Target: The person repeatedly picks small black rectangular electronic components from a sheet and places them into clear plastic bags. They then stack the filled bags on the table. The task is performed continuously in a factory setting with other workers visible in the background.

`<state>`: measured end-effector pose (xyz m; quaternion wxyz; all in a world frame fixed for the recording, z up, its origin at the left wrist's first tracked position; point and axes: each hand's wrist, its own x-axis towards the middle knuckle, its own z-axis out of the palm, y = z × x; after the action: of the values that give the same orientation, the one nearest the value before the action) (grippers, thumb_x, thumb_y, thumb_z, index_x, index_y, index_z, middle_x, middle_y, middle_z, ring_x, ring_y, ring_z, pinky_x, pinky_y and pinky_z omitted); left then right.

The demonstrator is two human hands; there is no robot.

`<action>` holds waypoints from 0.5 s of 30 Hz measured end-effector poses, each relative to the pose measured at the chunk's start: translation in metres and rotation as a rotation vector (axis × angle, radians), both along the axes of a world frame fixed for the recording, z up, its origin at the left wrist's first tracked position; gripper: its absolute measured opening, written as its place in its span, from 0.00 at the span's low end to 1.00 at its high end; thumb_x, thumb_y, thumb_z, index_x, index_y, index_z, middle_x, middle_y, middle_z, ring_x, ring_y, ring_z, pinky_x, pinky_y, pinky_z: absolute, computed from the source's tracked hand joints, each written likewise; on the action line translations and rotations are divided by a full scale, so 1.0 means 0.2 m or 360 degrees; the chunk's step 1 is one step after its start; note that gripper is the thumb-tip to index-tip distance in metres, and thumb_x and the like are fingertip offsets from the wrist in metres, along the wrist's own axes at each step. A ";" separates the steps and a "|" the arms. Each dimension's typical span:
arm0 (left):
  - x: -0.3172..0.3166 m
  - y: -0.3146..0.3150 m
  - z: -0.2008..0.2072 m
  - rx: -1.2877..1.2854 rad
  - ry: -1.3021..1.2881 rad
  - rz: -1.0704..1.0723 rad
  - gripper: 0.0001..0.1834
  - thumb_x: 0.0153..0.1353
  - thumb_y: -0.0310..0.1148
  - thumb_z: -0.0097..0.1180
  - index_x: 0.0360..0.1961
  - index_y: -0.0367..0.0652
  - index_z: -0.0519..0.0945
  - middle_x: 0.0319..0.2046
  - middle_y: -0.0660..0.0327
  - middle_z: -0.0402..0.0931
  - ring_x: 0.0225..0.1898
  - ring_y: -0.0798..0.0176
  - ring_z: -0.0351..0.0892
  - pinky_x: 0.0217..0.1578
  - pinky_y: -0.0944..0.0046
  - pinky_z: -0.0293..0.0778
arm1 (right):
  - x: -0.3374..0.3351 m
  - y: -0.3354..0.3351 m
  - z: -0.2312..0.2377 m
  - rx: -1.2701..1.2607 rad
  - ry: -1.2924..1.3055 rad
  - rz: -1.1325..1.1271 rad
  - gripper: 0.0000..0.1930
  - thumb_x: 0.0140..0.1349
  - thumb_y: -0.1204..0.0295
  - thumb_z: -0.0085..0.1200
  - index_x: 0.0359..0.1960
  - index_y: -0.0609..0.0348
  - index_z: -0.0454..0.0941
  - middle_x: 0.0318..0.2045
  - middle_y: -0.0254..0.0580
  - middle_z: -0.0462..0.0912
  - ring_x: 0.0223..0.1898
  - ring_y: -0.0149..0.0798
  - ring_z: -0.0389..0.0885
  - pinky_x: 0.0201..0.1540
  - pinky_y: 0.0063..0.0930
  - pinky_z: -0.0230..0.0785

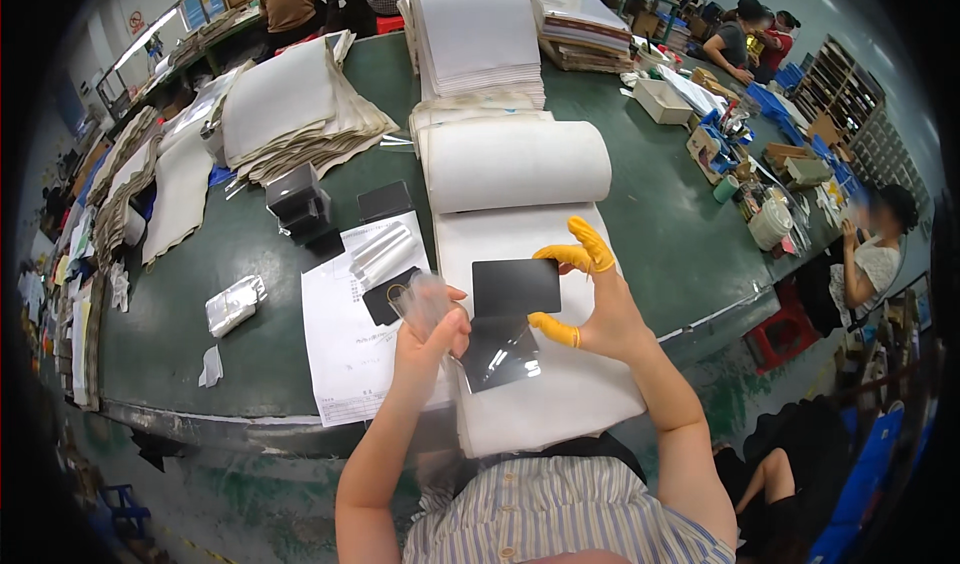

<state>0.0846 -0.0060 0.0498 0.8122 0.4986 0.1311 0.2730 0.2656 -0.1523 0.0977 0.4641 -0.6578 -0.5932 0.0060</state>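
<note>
My right hand [596, 302] wears yellow finger cots on its thumb and fingers. It pinches a flat black rectangular plate [516, 287] at its right corners. Just below that plate lies a glossy dark sheet [500, 354] with bright reflections, overlapping the white paper pad [560, 399]. Clear plastic bags [424, 304], blurred, are bunched in my closed left hand [436, 332]; the left fingertips are partly hidden behind them. Beside that hand, a black piece [385, 302] and a stack of clear film sleeves [382, 251] rest on a printed sheet [340, 364].
Dark block stacks [298, 199] stand left of the printed sheet, with a crumpled clear packet [235, 306] nearer. A rolled-back paper stack [520, 164] lies ahead. Large sheet piles [280, 114] cover the far left. Tools and a white bin [662, 102] line the right. Other people sit around.
</note>
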 end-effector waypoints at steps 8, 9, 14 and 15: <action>0.01 0.02 0.03 -0.0495 0.0071 -0.0169 0.16 0.63 0.31 0.51 0.49 0.37 0.68 0.29 0.62 0.71 0.24 0.72 0.67 0.25 0.70 0.64 | 0.02 -0.02 -0.08 0.0138 0.1366 0.0017 0.24 0.59 0.70 0.60 0.54 0.61 0.63 0.27 0.39 0.80 0.26 0.27 0.76 0.30 0.19 0.68; 0.01 0.02 0.03 -0.0470 0.0085 -0.0210 0.15 0.63 0.31 0.51 0.50 0.37 0.67 0.30 0.62 0.71 0.25 0.73 0.67 0.25 0.71 0.64 | 0.03 -0.03 -0.07 0.0066 0.1405 -0.0035 0.22 0.60 0.71 0.59 0.52 0.61 0.65 0.26 0.37 0.79 0.25 0.27 0.76 0.28 0.18 0.66; 0.01 0.00 0.05 -0.0601 0.0101 -0.0205 0.14 0.65 0.31 0.50 0.49 0.37 0.68 0.30 0.62 0.71 0.26 0.73 0.67 0.25 0.71 0.64 | 0.00 0.00 -0.06 0.0076 0.1628 -0.0098 0.16 0.64 0.73 0.54 0.51 0.62 0.68 0.25 0.34 0.76 0.23 0.26 0.75 0.25 0.17 0.67; 0.02 0.00 0.08 -0.0677 0.0115 -0.0174 0.14 0.65 0.31 0.50 0.49 0.37 0.68 0.29 0.62 0.71 0.26 0.73 0.67 0.25 0.71 0.64 | 0.00 0.00 -0.07 0.0110 0.1623 -0.0076 0.16 0.64 0.73 0.53 0.52 0.62 0.68 0.25 0.35 0.75 0.22 0.27 0.75 0.26 0.18 0.67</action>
<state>0.0882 -0.0060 0.0653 0.9074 0.3319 0.1877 0.1768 0.2653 -0.1524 0.0831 0.7159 -0.5689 -0.2761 0.2960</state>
